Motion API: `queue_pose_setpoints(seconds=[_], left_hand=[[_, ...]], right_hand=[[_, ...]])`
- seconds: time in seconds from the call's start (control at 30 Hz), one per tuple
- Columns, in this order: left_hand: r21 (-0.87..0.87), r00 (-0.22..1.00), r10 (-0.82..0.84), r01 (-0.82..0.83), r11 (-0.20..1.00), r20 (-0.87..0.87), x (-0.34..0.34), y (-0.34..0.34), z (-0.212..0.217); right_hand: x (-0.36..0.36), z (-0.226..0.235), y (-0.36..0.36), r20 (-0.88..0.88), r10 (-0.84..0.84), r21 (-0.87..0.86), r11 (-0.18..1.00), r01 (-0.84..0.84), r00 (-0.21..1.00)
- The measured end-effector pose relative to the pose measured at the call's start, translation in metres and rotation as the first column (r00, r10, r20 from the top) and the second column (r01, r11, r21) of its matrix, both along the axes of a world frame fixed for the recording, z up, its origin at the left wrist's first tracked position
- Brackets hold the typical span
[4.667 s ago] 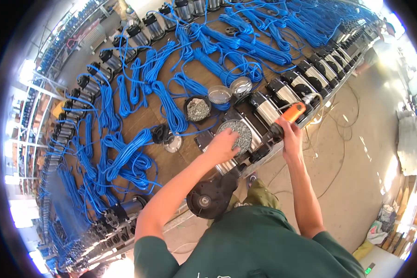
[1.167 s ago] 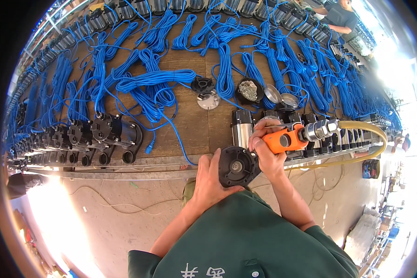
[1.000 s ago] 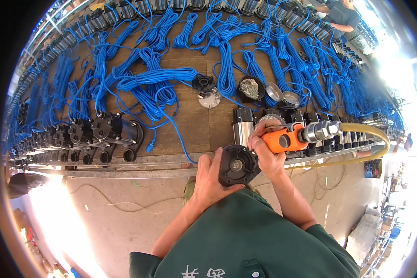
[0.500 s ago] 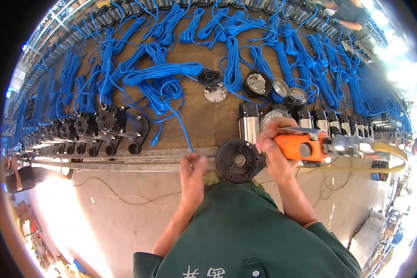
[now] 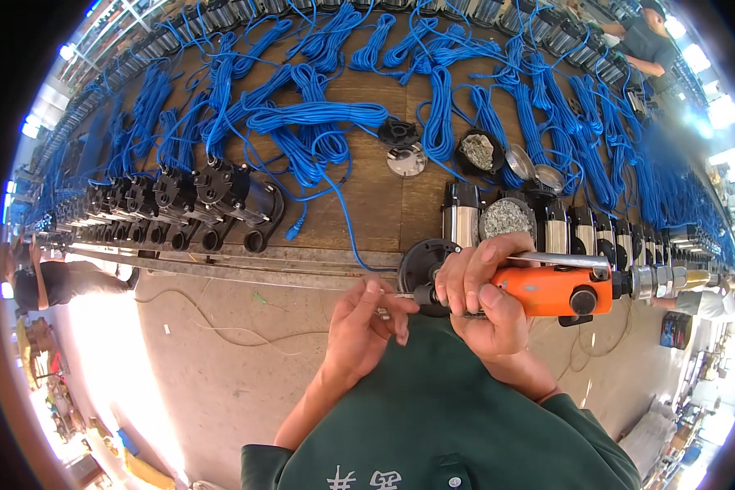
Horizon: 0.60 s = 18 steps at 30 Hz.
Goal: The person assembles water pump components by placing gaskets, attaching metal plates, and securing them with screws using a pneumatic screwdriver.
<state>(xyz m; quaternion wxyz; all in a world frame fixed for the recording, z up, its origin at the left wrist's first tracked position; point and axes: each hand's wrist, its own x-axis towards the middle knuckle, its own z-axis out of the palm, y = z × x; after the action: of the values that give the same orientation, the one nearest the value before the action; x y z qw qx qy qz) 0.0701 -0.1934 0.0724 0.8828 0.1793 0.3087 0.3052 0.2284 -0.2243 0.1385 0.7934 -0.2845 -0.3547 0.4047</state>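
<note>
My right hand (image 5: 490, 298) is wrapped round an orange air screwdriver (image 5: 551, 291) with a silver lever along its top. The tool lies level, its dark nose pointing left across the front of a round black pump cover (image 5: 416, 265). Between that nose and my left hand (image 5: 363, 327) runs a thin metal rod (image 5: 398, 296). My left fingers are curled and pinch at its left end; whether it is a bit or a screw I cannot make out. My right hand and the tool partly hide the cover. A blue cable (image 5: 353, 237) runs to the cover's left side.
Coiled blue cables (image 5: 318, 117) spread over the brown table (image 5: 376, 200). Black pumps (image 5: 229, 196) line its left front edge, steel-cased ones (image 5: 555, 233) its right. A black bowl of screws (image 5: 479, 153) and a dish of small metal parts (image 5: 506, 218) stand nearby. Other people work at both sides.
The air screwdriver has swung down and lower, its nose now in front of the pump cover. My left hand has come right to the rod at its tip. The view has shifted slightly.
</note>
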Motion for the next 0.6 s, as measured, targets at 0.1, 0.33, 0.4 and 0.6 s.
queue_pose_setpoints(seconds=[0.1,0.33,0.4,0.6], left_hand=[[-0.072,0.999,-0.033,0.036,0.997,0.042,0.002,-0.003,0.001],[-0.077,0.998,-0.003,0.008,0.997,0.06,0.007,-0.011,-0.001],[0.0,0.998,-0.039,0.039,0.999,0.048,0.006,-0.014,-0.014],[0.423,0.944,-0.044,0.188,0.887,-0.327,0.015,-0.02,-0.041]], right_hand=[[-0.005,0.001,0.001,0.058,-0.021,-0.024,0.999,0.023,0.998],[-0.002,-0.003,-0.008,0.084,-0.004,-0.065,0.998,0.009,0.996],[0.0,-0.004,-0.013,0.091,0.016,-0.1,0.995,-0.007,0.996],[0.015,-0.034,-0.031,0.148,0.086,-0.075,0.994,-0.075,0.985]])
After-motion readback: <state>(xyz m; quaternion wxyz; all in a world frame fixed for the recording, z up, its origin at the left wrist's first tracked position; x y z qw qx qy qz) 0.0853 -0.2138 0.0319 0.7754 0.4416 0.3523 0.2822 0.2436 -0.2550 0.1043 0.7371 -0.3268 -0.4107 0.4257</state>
